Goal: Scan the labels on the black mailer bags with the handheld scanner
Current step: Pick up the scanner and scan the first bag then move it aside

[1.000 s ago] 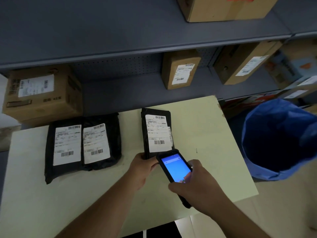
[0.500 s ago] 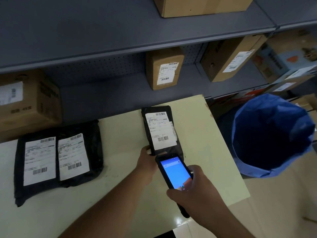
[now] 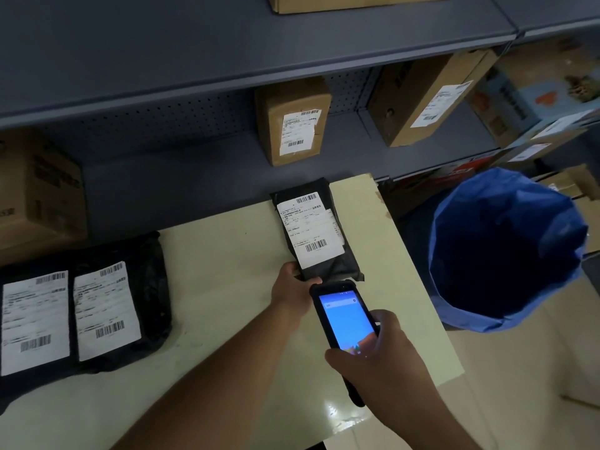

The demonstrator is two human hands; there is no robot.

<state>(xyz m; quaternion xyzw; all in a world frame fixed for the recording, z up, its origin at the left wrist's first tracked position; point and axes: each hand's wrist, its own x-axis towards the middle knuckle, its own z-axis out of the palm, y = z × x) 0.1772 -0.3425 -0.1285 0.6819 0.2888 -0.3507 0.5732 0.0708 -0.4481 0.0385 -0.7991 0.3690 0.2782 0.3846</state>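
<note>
A black mailer bag (image 3: 334,271) with a white barcode label (image 3: 310,230) lies near the far right of the pale table (image 3: 227,254). My left hand (image 3: 292,292) grips its near left corner. My right hand (image 3: 376,362) holds the black handheld scanner (image 3: 344,319), its blue screen lit, its top end just short of the bag's near edge. Two more black mailer bags (image 3: 152,297) with white labels lie side by side at the table's left.
Grey metal shelves (image 3: 194,60) stand behind the table with labelled cardboard boxes (image 3: 292,121) on them. A bin lined with a blue bag (image 3: 506,251) stands open at the table's right. A large box (image 3: 39,196) sits at far left.
The view has shifted right, so the two left bags sit nearer the frame's edge. The held bag has turned slightly and slid toward the table's right. The scanner stays just below it.
</note>
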